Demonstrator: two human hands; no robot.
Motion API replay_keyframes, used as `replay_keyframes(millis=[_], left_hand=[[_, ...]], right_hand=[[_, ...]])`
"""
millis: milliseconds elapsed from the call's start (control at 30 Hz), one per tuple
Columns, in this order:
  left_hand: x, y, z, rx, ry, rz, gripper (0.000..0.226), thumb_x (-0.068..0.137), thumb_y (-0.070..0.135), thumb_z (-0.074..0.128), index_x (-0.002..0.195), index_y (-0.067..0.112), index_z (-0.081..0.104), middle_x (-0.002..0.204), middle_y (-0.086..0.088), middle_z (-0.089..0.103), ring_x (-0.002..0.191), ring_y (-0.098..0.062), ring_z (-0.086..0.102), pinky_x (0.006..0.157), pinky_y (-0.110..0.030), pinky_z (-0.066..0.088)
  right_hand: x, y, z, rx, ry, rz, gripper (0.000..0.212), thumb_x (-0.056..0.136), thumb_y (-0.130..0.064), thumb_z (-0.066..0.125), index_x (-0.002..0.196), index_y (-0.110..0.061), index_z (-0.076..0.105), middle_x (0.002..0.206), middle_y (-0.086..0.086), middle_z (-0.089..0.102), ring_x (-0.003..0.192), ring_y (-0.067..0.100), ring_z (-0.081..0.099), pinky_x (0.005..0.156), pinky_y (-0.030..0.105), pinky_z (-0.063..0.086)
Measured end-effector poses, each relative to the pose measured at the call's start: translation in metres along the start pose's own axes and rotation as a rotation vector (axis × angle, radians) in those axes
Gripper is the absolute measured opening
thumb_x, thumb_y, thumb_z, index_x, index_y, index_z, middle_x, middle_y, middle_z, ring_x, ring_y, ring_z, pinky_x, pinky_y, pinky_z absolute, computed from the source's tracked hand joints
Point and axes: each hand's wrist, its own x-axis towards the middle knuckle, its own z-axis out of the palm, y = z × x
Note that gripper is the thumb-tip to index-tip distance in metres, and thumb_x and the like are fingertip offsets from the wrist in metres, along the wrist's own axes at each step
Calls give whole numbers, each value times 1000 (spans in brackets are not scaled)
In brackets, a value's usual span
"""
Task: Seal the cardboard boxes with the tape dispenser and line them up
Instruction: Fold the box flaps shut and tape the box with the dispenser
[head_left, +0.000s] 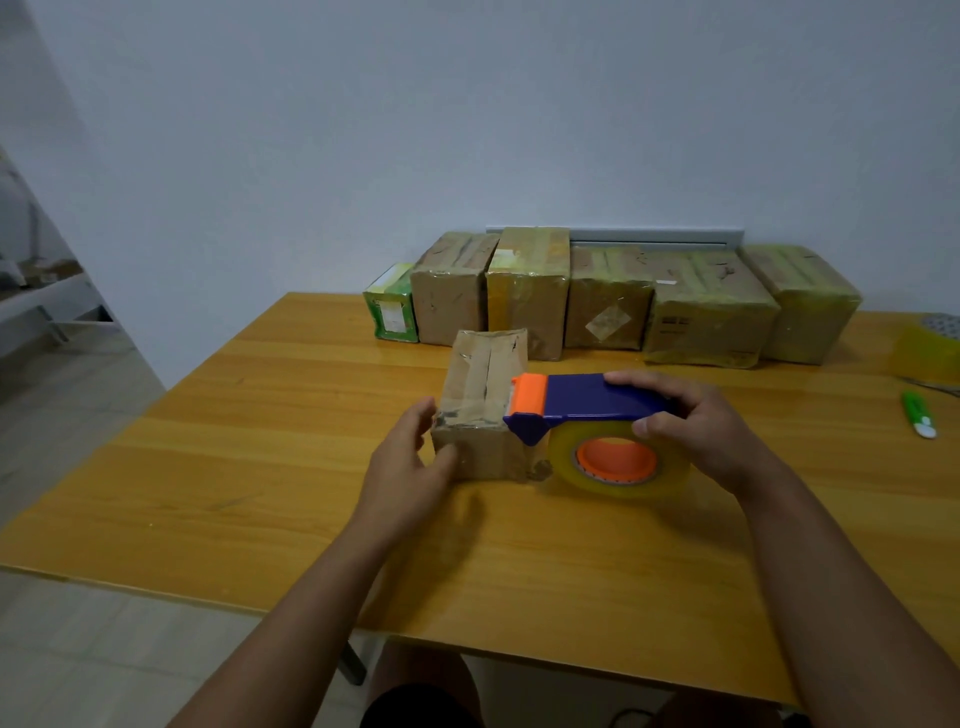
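Head view: small cardboard box (480, 410) mid-table w/ centre seam untaped, left hand (410, 457) steadying its near-left corner, fingers loosely spread, right hand (696, 431) gripping tape dispenser (582, 415) at box's right edge — press orange nose flat, pull straight along seam.

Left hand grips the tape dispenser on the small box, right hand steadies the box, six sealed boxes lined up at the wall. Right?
Hands are swapped. The head view shows the right hand gripping the tape dispenser, while the left hand steadies the small box. The six sealed boxes do stand along the wall.
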Motion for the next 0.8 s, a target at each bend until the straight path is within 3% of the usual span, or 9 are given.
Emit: replay_keyframes(millis=[100,267,400,433,567,667,800], left_hand=[[-3,3,7,76,-2,112,68,91,26,65,150,28,30,132,18,45,121,-3,45,99,-27,44],[11,-19,1,229,103,242,44,93,20,63,136,27,55,129,2,63,113,-11,58,87,-17,44],[24,-35,-13,256,84,348,49,93,12,63,138,29,53,131,4,62,112,-4,57,87,-7,42],[27,-39,-15,271,81,391,52,92,9,63,139,29,52,133,3,61,115,-5,56,90,-8,43],[32,-49,-16,332,102,435,46,94,11,59,136,29,55,144,-3,51,130,-19,49,102,-37,48],[30,-52,-12,382,141,473,46,94,14,60,138,27,54,153,-1,39,130,-22,48,91,-35,51],[26,-51,-11,431,134,526,54,94,12,60,144,26,46,150,3,41,124,-21,54,84,-37,56]], right_hand=[[-1,-2,4,-9,10,-20,56,57,-46,65,114,-44,66,126,-16,58,105,-5,56,76,8,46],[-1,-4,9,-10,7,-5,58,58,-47,66,116,-43,64,124,-18,58,105,-5,56,77,12,47],[1,-6,24,-13,4,15,51,68,-34,71,117,-46,62,122,-22,56,101,-6,57,76,17,50],[1,-7,27,-12,5,11,51,69,-33,71,117,-45,62,122,-23,55,100,-7,57,75,15,50],[2,-9,33,4,10,9,52,69,-33,72,119,-42,62,122,-21,56,100,-6,58,73,13,50],[2,-7,31,19,6,20,52,70,-34,73,119,-43,62,123,-19,56,102,-4,59,74,16,52],[1,-7,30,28,2,32,52,70,-36,74,120,-44,62,124,-21,55,101,-6,59,73,15,52]])
